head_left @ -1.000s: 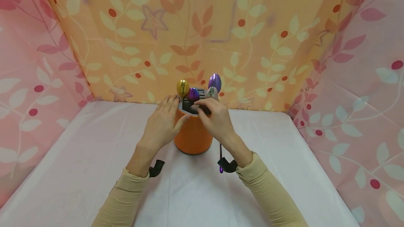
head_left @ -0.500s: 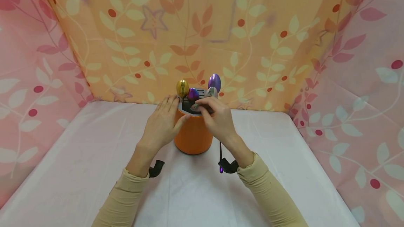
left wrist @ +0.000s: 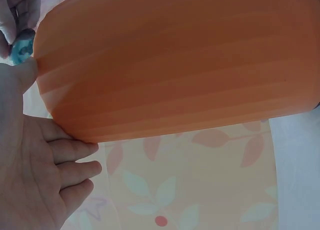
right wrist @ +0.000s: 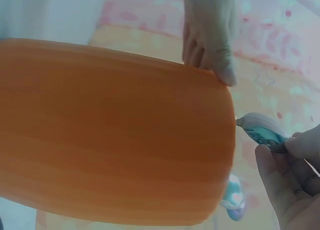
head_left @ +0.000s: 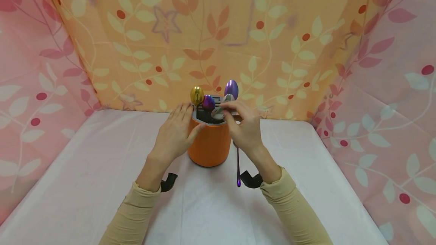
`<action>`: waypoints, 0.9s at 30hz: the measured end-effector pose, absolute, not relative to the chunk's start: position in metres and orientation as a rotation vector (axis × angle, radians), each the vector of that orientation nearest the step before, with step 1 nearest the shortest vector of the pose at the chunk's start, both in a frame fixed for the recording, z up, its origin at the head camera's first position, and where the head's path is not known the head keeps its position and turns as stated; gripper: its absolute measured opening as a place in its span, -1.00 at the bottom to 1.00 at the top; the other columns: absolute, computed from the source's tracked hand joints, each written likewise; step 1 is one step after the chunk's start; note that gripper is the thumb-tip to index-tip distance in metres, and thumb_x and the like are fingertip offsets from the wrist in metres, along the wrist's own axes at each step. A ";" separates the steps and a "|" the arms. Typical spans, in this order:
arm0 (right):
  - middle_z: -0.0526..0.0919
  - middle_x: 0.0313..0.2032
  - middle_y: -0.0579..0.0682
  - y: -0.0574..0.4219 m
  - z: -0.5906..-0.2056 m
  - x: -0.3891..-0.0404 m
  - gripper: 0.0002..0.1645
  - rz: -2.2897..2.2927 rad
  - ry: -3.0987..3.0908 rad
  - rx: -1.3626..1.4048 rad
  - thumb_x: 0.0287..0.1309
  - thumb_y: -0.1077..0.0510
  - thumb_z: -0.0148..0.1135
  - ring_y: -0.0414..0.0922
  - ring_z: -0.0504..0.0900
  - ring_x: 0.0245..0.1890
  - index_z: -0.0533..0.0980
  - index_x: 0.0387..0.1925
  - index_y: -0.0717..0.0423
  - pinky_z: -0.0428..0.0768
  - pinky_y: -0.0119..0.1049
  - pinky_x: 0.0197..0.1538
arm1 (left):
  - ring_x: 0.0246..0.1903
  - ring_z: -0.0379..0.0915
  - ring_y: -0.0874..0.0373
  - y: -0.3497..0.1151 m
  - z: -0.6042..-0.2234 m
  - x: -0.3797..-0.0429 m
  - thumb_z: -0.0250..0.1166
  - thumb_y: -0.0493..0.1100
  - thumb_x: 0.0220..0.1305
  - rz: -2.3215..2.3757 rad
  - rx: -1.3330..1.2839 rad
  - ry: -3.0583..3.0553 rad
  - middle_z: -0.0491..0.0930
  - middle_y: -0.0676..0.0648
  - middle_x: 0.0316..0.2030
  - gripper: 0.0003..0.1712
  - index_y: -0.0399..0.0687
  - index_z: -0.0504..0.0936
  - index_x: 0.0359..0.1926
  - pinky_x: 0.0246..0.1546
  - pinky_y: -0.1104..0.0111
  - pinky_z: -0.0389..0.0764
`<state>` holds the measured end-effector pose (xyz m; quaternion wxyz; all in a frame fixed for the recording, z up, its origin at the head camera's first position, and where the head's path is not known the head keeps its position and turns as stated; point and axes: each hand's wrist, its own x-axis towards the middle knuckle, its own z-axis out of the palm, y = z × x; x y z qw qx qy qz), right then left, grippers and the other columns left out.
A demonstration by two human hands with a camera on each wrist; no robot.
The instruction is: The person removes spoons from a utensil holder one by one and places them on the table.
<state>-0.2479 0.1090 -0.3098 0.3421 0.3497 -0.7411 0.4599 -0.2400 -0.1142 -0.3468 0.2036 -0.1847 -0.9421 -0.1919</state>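
In the head view an orange utensil holder (head_left: 208, 144) stands upright, with a slotted grey and black top. My left hand (head_left: 173, 133) rests against its left rim, fingers extended and thumb at the front edge. At the front right of the top, my right hand (head_left: 246, 126) pinches a silvery spoon (head_left: 218, 114) by its bowl. The right wrist view shows that spoon's bowl (right wrist: 261, 130) between thumb and fingers, its neck leading into the holder's top. A gold spoon (head_left: 197, 95), a violet-blue spoon (head_left: 208, 102), a purple spoon (head_left: 231, 89) and another silvery spoon stand in the holder.
A spoon with a dark purple handle (head_left: 238, 169) lies on the white-covered table (head_left: 201, 207), right of the holder and near my right wrist. A patterned orange cloth (head_left: 218, 29) hangs close behind the holder, with pink cloths at both sides.
My right hand has shifted right and the pinched spoon's bowl has moved right with it, now showing more. My left hand stays in place at the holder's rim.
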 end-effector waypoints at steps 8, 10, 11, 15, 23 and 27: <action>0.76 -0.14 0.17 0.115 -0.306 -0.244 -0.82 1.270 -1.828 0.878 0.28 0.47 0.33 0.01 0.76 -0.20 0.70 -0.10 0.35 0.77 -0.37 -0.16 | 0.58 -0.02 -0.26 -0.114 -0.347 -0.241 0.04 0.34 0.55 -0.537 -0.508 -2.638 0.13 -0.35 0.57 -0.03 -0.37 0.18 0.57 0.57 -0.07 0.05; 0.75 -0.15 0.17 0.116 -0.305 -0.242 -0.81 1.294 -1.808 0.860 0.28 0.48 0.33 0.01 0.75 -0.20 0.70 -0.09 0.36 0.77 -0.38 -0.17 | 0.58 -0.02 -0.26 -0.114 -0.346 -0.240 0.03 0.35 0.56 -0.535 -0.506 -2.641 0.12 -0.34 0.57 -0.03 -0.36 0.17 0.57 0.58 -0.06 0.05; 0.75 -0.15 0.18 0.117 -0.305 -0.241 -0.81 1.302 -1.801 0.853 0.28 0.48 0.33 0.02 0.75 -0.20 0.69 -0.08 0.36 0.77 -0.37 -0.17 | 0.58 -0.02 -0.25 -0.113 -0.346 -0.240 0.02 0.34 0.56 -0.531 -0.506 -2.643 0.12 -0.34 0.57 -0.03 -0.36 0.16 0.58 0.58 -0.06 0.05; 0.74 -0.15 0.18 0.121 -0.302 -0.238 -0.78 1.329 -1.764 0.839 0.26 0.50 0.33 0.03 0.75 -0.24 0.67 -0.07 0.39 0.78 -0.30 -0.19 | 0.58 -0.02 -0.23 -0.113 -0.346 -0.239 0.01 0.35 0.57 -0.516 -0.504 -2.643 0.11 -0.32 0.58 -0.02 -0.35 0.10 0.60 0.58 -0.04 0.04; 0.70 -0.16 0.29 0.130 -0.296 -0.234 -0.80 1.428 -1.677 0.811 0.25 0.56 0.28 0.04 0.74 -0.23 0.63 -0.09 0.50 0.79 -0.26 -0.20 | 0.60 -0.06 -0.22 -0.113 -0.346 -0.239 -0.01 0.38 0.56 -0.538 -0.497 -2.661 0.07 -0.30 0.60 0.00 -0.33 0.12 0.59 0.59 -0.03 0.01; 0.69 -0.18 0.32 0.135 -0.295 -0.232 -0.79 1.452 -1.639 0.789 0.26 0.57 0.26 -0.03 0.75 -0.25 0.62 -0.08 0.52 0.79 -0.27 -0.19 | 0.60 -0.07 -0.23 -0.113 -0.346 -0.240 0.02 0.36 0.55 -0.541 -0.493 -2.673 0.06 -0.30 0.60 -0.01 -0.33 0.14 0.59 0.59 -0.02 -0.01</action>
